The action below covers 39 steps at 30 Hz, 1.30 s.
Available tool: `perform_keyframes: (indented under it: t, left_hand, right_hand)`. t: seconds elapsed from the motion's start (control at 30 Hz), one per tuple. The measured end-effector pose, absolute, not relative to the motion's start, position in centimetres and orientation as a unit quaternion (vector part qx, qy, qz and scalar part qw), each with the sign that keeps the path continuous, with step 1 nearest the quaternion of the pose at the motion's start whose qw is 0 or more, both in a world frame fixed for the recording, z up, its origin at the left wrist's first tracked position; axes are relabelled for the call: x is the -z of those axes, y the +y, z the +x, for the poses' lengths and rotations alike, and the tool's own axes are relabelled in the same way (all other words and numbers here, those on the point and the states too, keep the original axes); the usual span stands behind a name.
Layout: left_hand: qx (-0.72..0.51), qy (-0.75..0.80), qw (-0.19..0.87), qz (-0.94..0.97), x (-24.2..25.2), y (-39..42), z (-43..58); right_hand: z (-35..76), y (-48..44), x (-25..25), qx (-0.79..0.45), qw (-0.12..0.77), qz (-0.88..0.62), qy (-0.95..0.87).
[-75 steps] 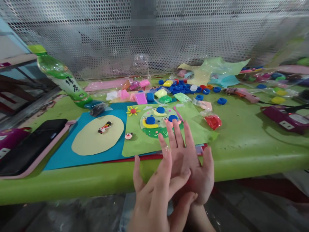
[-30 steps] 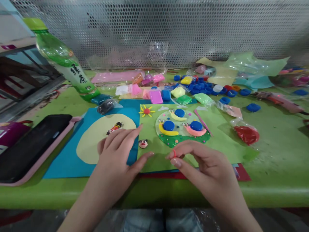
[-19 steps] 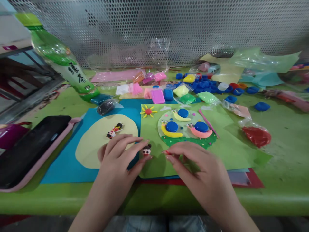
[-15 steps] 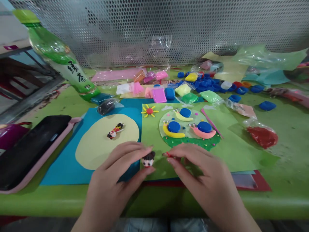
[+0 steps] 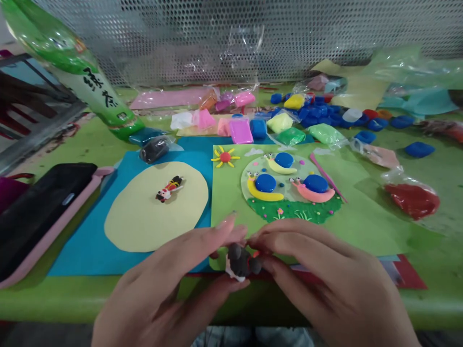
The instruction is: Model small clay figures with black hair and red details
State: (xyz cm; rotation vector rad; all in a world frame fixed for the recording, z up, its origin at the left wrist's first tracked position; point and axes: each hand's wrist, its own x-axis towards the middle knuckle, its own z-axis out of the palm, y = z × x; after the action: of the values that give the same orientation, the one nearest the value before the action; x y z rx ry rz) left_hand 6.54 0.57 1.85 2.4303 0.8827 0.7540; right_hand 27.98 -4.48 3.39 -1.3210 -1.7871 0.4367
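Cradling the clay head (image 5: 240, 262) lightly in the left hand (image 5: 162, 279) above the table's front edge (image 5: 72, 300), pinching the red strip (image 5: 256, 254) in the right hand (image 5: 325, 270), ideally pressing softly.

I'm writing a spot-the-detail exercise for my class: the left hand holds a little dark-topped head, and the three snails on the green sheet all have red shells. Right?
Not quite: the shells are blue, as the head view shows. The left hand does hold the little dark-topped head, and three snails are on the green sheet.
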Motion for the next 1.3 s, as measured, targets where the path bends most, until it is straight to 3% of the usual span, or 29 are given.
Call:
perform_keyframes:
  t: [0.4,0.53,0.73,0.93,1.3]
  left_hand:
    - [-0.309,0.275,0.198,0.888,-3.6,0.2,7.9]
    - [-0.327,0.279,0.195,0.881,-3.8,-0.1,8.4]
    - [-0.358,0.357,0.306,0.806,-4.2,-0.7,9.6]
    - [-0.337,0.301,0.203,0.869,-4.1,-0.9,9.0]
    - [-0.339,0.322,0.223,0.855,-3.7,-1.3,9.1]
  right_hand:
    - [28.1,-4.3,-3.3,-0.091,0.417,-0.524,-0.736]
    - [28.2,-4.6,-3.7,-0.131,0.358,-0.544,-0.748]
    - [28.6,-5.0,-4.3,-0.117,0.333,-0.534,-0.769]
    - [28.7,-5.5,-4.2,-0.122,0.326,-0.532,-0.772]
    - [28.3,-5.2,-4.3,-0.113,0.338,-0.515,-0.780]
